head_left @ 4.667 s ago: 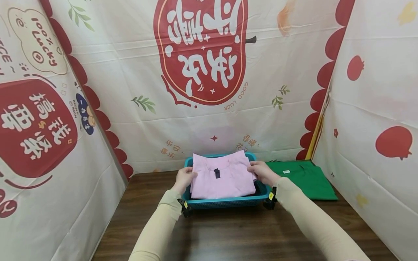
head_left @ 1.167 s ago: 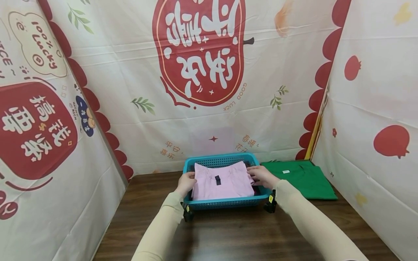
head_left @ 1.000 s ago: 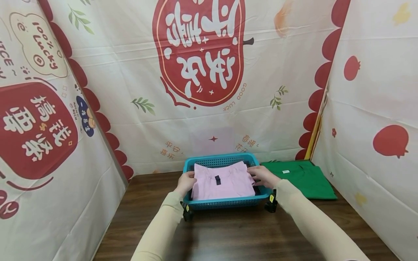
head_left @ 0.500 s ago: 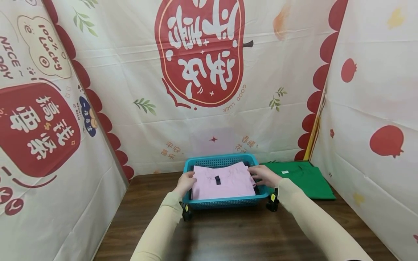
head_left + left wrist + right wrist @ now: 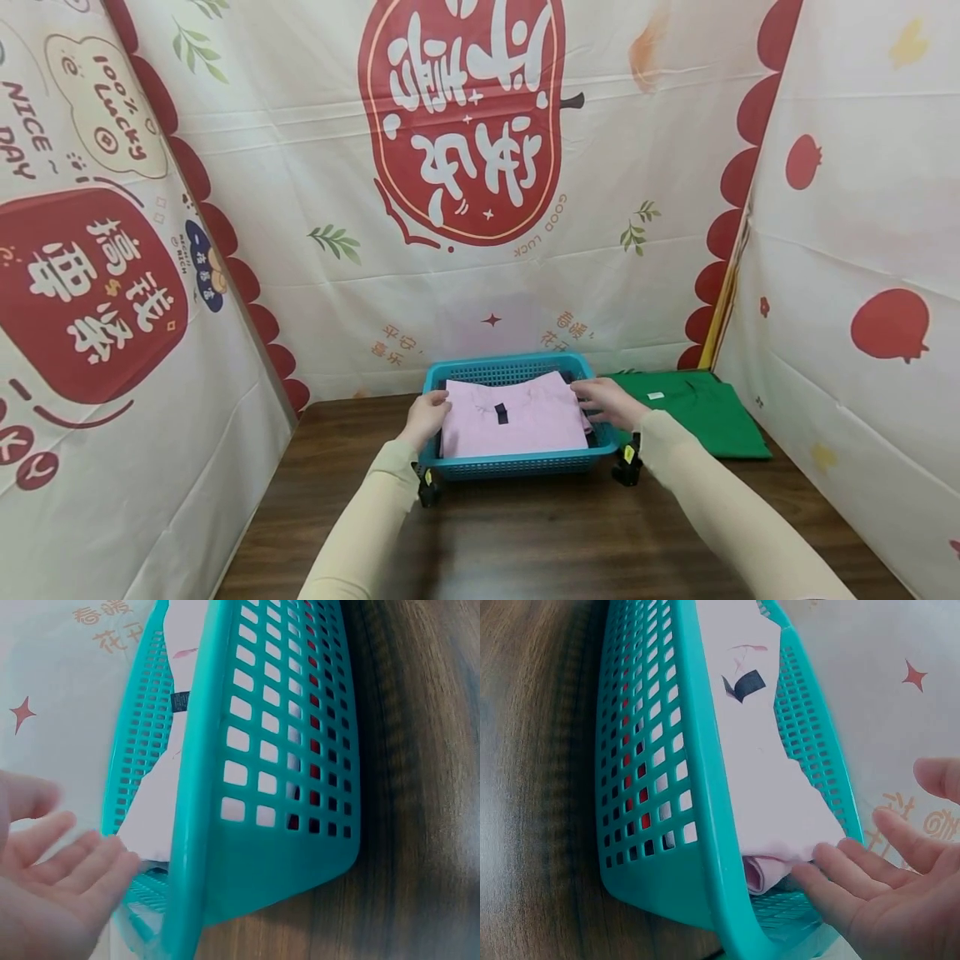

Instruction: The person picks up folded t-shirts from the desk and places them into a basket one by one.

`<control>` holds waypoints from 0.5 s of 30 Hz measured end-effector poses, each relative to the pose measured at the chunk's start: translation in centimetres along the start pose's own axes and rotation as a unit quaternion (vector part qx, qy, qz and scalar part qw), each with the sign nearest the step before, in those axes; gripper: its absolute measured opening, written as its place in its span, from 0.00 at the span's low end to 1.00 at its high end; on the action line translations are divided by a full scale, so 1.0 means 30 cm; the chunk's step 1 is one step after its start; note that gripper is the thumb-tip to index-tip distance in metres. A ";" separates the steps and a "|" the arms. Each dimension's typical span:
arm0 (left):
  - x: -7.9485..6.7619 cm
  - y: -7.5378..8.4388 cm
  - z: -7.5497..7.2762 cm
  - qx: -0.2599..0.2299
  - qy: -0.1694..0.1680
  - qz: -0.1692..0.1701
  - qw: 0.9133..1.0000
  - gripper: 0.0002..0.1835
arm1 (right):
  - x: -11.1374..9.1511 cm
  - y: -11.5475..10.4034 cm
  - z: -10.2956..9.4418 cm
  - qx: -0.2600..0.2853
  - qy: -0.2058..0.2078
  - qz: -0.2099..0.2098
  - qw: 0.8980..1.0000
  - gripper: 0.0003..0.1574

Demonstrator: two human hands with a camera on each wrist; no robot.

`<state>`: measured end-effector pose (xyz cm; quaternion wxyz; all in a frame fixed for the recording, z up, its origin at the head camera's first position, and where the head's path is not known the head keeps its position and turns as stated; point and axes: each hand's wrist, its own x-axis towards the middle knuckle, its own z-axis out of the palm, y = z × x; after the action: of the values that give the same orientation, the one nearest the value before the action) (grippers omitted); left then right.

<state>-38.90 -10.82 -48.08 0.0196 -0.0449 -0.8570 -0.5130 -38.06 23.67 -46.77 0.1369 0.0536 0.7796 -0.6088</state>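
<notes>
A folded pink shirt (image 5: pixel 510 432) with a dark neck label lies in a blue-green plastic basket (image 5: pixel 517 468). At the shirt's left edge is my left hand (image 5: pixel 425 417), its fingers loosely extended over the basket's side. My right hand (image 5: pixel 611 402) is at the opposite edge, fingertips right at the rolled fold of the shirt (image 5: pixel 780 817) in the right wrist view. Neither hand grips the cloth. Through the holes of the basket wall (image 5: pixel 262 735), red and dark fabric shows beneath the pink layer.
A folded green garment (image 5: pixel 693 417) with a small white label lies right of the basket on the dark wooden table (image 5: pixel 517 542). Behind and on both sides hang printed cloth walls (image 5: pixel 480 283), the back one close behind the basket.
Several seconds ago both hands held the pink shirt higher over the basket. It now lies lower inside, and the fingers have loosened from its edges. During the last second the hands barely shift.
</notes>
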 end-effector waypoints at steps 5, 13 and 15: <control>-0.019 0.042 0.017 -0.044 0.081 0.065 0.994 0.18 | -0.061 -0.033 -0.018 0.015 0.052 -0.074 0.996 0.37; -0.075 0.187 0.119 -0.089 0.104 0.200 0.970 0.25 | -0.169 -0.060 -0.092 -0.093 0.191 -0.219 0.952 0.30; -0.109 0.237 0.154 -0.098 0.090 0.229 0.964 0.25 | -0.192 -0.050 -0.113 -0.117 0.215 -0.237 0.940 0.28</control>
<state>-34.90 -3.60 -44.28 0.2093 -0.1950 -0.7644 -0.5778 -33.43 27.03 -43.01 -0.1771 -0.0193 0.8462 -0.5023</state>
